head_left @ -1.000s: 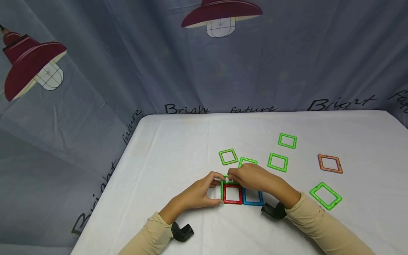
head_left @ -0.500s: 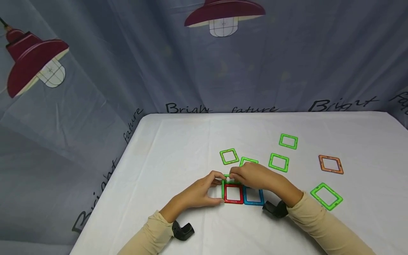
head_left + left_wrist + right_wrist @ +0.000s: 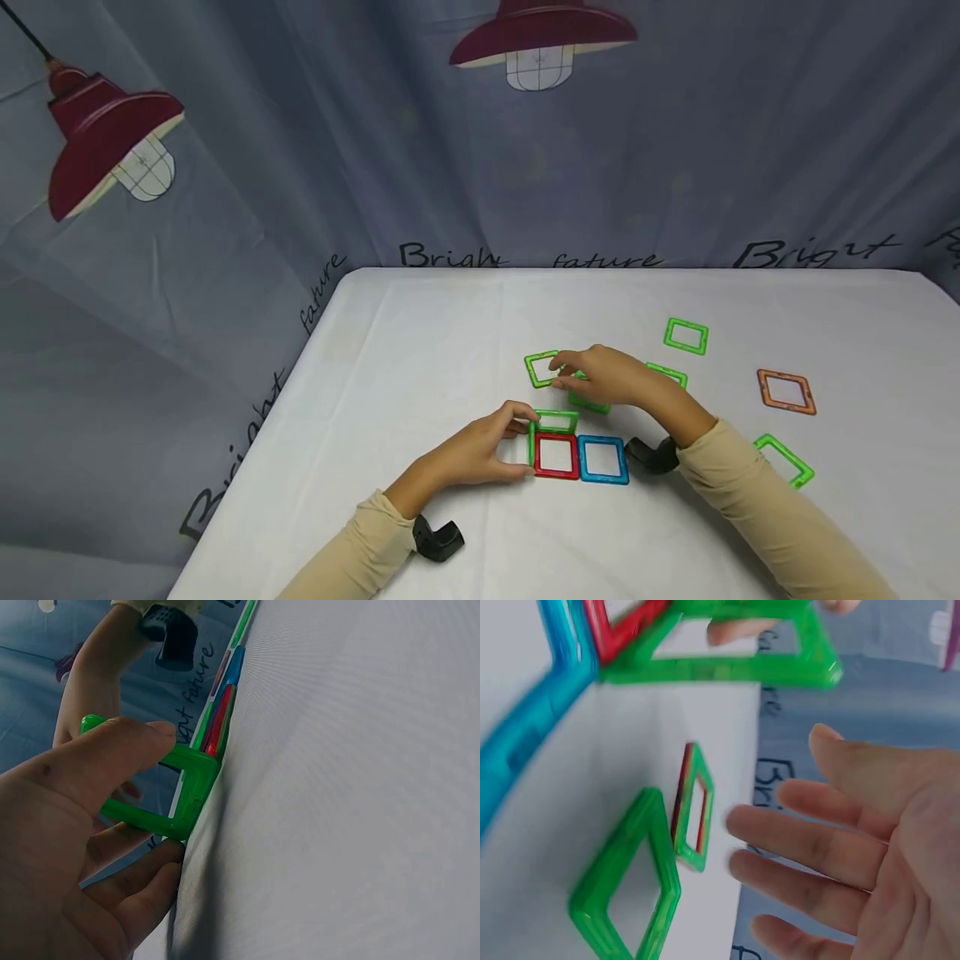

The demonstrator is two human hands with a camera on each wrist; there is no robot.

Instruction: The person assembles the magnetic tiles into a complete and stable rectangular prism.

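My left hand [image 3: 472, 450] pinches an upright green square magnetic tile [image 3: 196, 787] between thumb and fingers. That tile stands along the left side of a red tile [image 3: 557, 475] lying flat. Behind the red tile, another green tile [image 3: 573, 422] stands up, joined along its edge. A blue tile [image 3: 603, 480] lies flat against the red one's right side. Over two loose green tiles, one nearer [image 3: 592, 407] and one farther left [image 3: 528, 367], hovers my right hand [image 3: 607, 375]. The right wrist view shows its fingers spread loosely, holding nothing.
Other green tiles lie beyond the right forearm: one partly covered [image 3: 669, 372], one at the back [image 3: 686, 347], and one beside the sleeve [image 3: 802, 477]. An orange tile [image 3: 786, 407] lies at right on the white table [image 3: 420, 350]. A grey printed curtain [image 3: 360, 167] hangs behind.
My right hand has let go of the green tile behind the red one and moved up and away to the loose tiles. The left hand keeps its hold.
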